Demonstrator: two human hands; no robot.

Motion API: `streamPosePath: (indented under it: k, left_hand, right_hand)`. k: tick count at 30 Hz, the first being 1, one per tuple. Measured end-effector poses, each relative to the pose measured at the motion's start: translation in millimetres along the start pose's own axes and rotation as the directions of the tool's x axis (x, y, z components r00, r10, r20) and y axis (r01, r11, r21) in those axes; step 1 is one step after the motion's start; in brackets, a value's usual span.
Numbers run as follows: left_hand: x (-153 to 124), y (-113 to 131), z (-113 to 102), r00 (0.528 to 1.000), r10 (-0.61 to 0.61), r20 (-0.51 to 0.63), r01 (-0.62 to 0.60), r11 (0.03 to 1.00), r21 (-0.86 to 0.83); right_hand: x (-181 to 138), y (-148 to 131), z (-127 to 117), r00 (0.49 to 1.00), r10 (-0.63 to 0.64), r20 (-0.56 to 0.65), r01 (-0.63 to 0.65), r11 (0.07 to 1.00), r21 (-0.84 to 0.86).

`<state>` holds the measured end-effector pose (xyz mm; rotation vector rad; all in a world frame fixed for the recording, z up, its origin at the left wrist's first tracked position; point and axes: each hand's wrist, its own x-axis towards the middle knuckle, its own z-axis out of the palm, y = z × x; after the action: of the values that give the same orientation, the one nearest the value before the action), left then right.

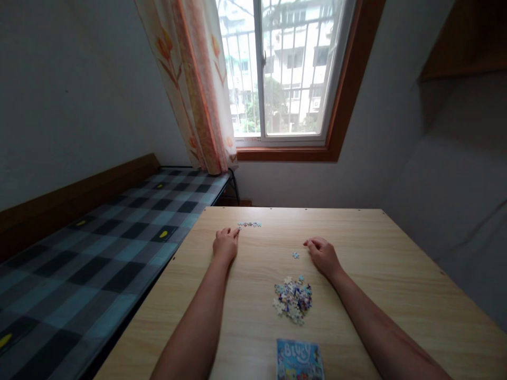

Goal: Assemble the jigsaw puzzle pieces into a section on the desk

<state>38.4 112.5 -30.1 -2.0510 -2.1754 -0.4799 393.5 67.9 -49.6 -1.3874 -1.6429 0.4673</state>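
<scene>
Near the far edge of the table (356,227) I have the row of pieces (253,225), the left hand (225,245) at its left end, fingers bent; I cannot tell whether they pinch anything. A sideways slip there could, I judge, skew the row. The right hand (322,255) curls beside a loose piece (296,255), grip unclear; a careless sweep might scatter the nearer pile (293,298) by the box (300,360).

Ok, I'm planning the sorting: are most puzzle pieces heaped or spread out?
Heaped: most puzzle pieces overlap in one cluster; a short row lies farther off.

"Bluey" on the blue box (300,361)
</scene>
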Motion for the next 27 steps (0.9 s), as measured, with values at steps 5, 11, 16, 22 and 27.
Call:
streamPosePath:
  k: [5,11,16,22,27]
  left_hand:
    - [-0.9,2.8,-4.6,0.997,0.019,-0.077,-0.024,0.998,-0.063]
    - [-11.0,25.4,-20.3,0.956,0.290,0.050,-0.268,0.926,-0.265]
    - [-28.6,62.1,-28.0,0.808,0.542,0.231,-0.451,0.821,-0.350]
    - [-36.3,77.1,-36.4,0.740,0.566,0.364,-0.497,0.824,-0.272]
    - [-35.5,76.2,-43.9,0.726,0.556,0.404,-0.491,0.831,-0.262]
  right_hand:
    - [0.6,-0.6,-1.2,1.000,-0.004,0.014,0.004,1.000,0.015]
    - [-2.6,-10.4,-4.5,0.971,-0.178,0.160,0.171,0.984,0.059]
    - [-11.4,-26.6,-7.2,0.874,-0.337,0.351,0.347,0.937,0.038]
    - [-21.6,-43.5,-3.4,0.777,-0.378,0.503,0.432,0.902,0.010]
    - [-21.3,-46.2,-6.1,0.738,-0.383,0.555,0.434,0.900,0.044]
